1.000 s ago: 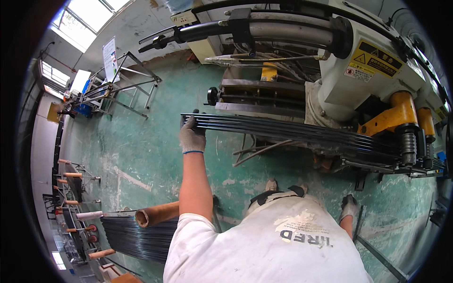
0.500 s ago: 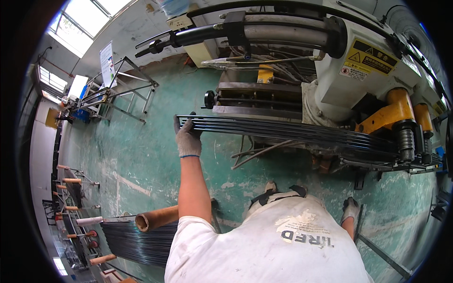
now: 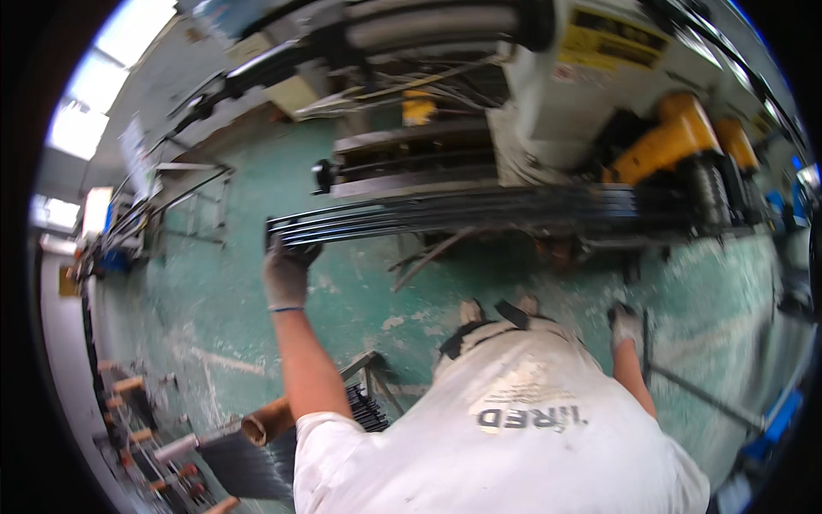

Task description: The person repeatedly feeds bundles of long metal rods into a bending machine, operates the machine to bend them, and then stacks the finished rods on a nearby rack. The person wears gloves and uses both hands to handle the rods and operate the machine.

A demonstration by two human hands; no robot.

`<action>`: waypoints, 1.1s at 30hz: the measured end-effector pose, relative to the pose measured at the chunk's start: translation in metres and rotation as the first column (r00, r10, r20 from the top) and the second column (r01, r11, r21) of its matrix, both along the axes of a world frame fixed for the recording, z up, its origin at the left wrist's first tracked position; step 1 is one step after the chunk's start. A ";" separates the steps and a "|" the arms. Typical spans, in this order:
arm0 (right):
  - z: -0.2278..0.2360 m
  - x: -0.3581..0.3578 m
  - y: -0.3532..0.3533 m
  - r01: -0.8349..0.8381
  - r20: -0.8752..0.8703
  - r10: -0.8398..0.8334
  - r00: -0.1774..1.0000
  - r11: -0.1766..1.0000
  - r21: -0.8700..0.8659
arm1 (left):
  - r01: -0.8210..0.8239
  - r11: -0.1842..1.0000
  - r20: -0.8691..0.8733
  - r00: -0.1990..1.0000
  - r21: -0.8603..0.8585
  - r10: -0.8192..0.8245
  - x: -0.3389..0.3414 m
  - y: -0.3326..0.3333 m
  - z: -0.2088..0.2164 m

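Observation:
A bundle of long, thin black tubes or bars (image 3: 411,216) stretches across in front of the machine. My left hand (image 3: 286,272), in a pale knitted glove with dark fingertips, is closed around the bundle's left end, with the arm reaching forward. The far right part of the bundle lies by the yellow clamp arm (image 3: 672,141) and a coil spring (image 3: 709,193). My right hand (image 3: 626,325), gloved the same way, hangs low by my right side, apart from the bundle. Motion blur hides how its fingers lie, and nothing shows in it.
Ahead stands the pale machine body (image 3: 569,103), with a black knob (image 3: 323,176) on its left. Cardboard tubes (image 3: 267,421) and a rack of black bars (image 3: 248,463) are at the lower left. A metal frame (image 3: 193,201) stands farther left; a slanting metal bar (image 3: 706,394) is at right.
The whole view has shifted and blurred. My left hand and the bundle's left end have come slightly toward me, away from the machine. More bar ends show beside my left arm.

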State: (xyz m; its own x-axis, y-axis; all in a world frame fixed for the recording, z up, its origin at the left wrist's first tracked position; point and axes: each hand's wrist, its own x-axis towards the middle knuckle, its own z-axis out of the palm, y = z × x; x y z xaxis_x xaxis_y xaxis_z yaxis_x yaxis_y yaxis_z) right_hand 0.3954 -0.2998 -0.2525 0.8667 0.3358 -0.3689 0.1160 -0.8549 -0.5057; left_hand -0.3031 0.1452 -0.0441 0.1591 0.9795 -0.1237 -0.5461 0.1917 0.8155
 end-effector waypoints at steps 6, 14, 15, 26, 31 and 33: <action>0.037 -0.024 0.055 -0.020 -0.081 0.035 0.996 0.983 0.182 | 0.096 0.995 -0.063 0.994 0.031 -0.094 -0.002 -0.012 0.004; -0.014 0.032 0.073 -0.444 -0.069 0.441 0.895 0.896 -0.031 | 0.187 0.935 0.460 0.830 0.301 -0.314 -0.008 -0.008 -0.030; -0.013 0.039 0.067 -0.342 -0.107 0.340 0.934 0.940 0.001 | -0.516 0.832 0.177 0.817 -0.202 0.549 0.071 -0.016 0.000; -0.089 0.218 0.026 -0.590 0.204 0.659 0.724 0.744 -0.313 | -0.146 0.667 0.222 0.873 -0.731 0.435 0.341 -0.125 -0.143; -0.078 0.262 0.024 -0.543 0.128 0.605 0.786 0.774 -0.327 | 0.884 0.461 -0.600 -0.332 0.070 0.728 0.376 -0.120 -0.121; -0.075 0.255 0.025 -0.450 0.040 0.471 0.881 0.863 -0.229 | 0.834 0.523 -0.709 -0.262 0.175 0.655 0.367 -0.113 -0.121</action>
State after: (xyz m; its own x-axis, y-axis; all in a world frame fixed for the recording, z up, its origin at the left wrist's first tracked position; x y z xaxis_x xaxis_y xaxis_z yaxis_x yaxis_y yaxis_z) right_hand 0.6501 -0.2749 -0.3279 0.6654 0.6298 -0.4008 0.5591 -0.7762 -0.2914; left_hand 0.0641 0.0324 -0.1655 0.7153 0.6841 0.1428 0.6988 -0.7022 -0.1367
